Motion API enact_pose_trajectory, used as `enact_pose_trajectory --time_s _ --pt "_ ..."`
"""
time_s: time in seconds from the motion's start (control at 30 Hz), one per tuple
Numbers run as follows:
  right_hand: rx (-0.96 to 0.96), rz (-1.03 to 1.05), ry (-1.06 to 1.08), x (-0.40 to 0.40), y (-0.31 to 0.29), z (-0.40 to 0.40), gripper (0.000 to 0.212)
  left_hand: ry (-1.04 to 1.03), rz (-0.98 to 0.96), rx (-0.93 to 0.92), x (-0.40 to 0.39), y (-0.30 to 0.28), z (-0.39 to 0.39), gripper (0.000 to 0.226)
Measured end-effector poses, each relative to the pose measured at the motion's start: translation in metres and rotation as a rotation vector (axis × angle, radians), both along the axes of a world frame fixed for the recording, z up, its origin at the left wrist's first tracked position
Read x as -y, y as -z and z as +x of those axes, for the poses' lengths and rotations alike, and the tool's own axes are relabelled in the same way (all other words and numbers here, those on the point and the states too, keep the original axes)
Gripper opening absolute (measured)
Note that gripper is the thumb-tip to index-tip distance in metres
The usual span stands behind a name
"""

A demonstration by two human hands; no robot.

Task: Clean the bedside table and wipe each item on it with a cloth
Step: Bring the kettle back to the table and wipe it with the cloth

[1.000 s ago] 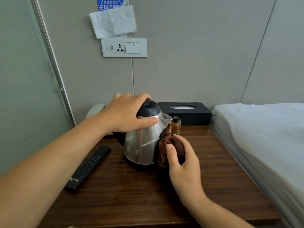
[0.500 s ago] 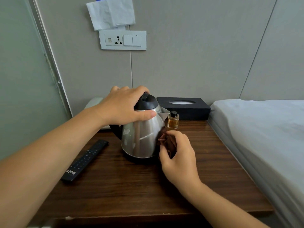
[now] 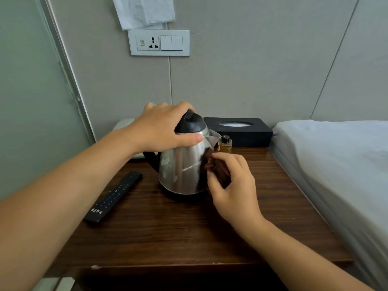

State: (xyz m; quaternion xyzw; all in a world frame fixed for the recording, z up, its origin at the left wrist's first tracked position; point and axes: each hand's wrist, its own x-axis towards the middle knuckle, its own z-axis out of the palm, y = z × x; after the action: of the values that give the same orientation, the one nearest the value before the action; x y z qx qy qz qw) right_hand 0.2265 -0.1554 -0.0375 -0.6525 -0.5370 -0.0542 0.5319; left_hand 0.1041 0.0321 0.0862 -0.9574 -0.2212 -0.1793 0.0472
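Gleaming brown bedside table, grey walls

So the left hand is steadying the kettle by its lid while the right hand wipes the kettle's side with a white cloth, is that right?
Not quite: the cloth is dark brown, not white, as the head view shows. The rest holds: the left hand steadies the kettle at its lid while the right hand wipes its side.

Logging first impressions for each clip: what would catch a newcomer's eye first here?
The shiny steel kettle at the middle of the wooden bedside table stands out: the left hand grips its black top while the right hand presses a bunched brown cloth against its side. A black remote lies to its left, and a small amber bottle stands behind it.
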Motion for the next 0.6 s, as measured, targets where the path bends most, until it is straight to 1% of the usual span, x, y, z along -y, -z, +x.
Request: enact_pose_trajectory --time_s 0.1,0.27,0.3,0.37,0.43,0.47,0.53,0.6 --pt "0.088 -0.077 -0.017 0.005 0.011 -0.003 0.044 0.006 0.006 -0.008 -0.001 -0.001 -0.002 0.082" --pt "0.073 0.009 0.064 -0.009 -0.013 0.006 0.045 0.028 0.017 -0.015 -0.003 -0.001 -0.002 0.079" --pt "0.113 -0.002 0.08 -0.01 -0.013 0.005 0.048 0.026 0.021 -0.014 -0.003 -0.001 -0.002 0.079" --pt "0.273 -0.053 0.081 -0.005 -0.003 0.001 0.053 0.018 0.034 -0.019 -0.002 0.0 -0.003 0.079" --pt "0.448 -0.114 0.047 0.004 0.011 -0.002 0.054 0.013 0.041 -0.03 -0.001 -0.001 -0.003 0.078" --pt "0.489 -0.136 0.029 0.007 0.014 -0.001 0.053 0.012 0.042 -0.036 0.0 -0.001 -0.003 0.08" --pt "0.484 -0.11 0.033 0.004 0.009 0.003 0.049 0.007 0.044 -0.043 0.0 -0.003 -0.004 0.082" --pt "0.417 -0.05 0.079 -0.005 -0.001 0.008 0.047 0.005 0.054 -0.035 -0.001 -0.003 -0.005 0.081"
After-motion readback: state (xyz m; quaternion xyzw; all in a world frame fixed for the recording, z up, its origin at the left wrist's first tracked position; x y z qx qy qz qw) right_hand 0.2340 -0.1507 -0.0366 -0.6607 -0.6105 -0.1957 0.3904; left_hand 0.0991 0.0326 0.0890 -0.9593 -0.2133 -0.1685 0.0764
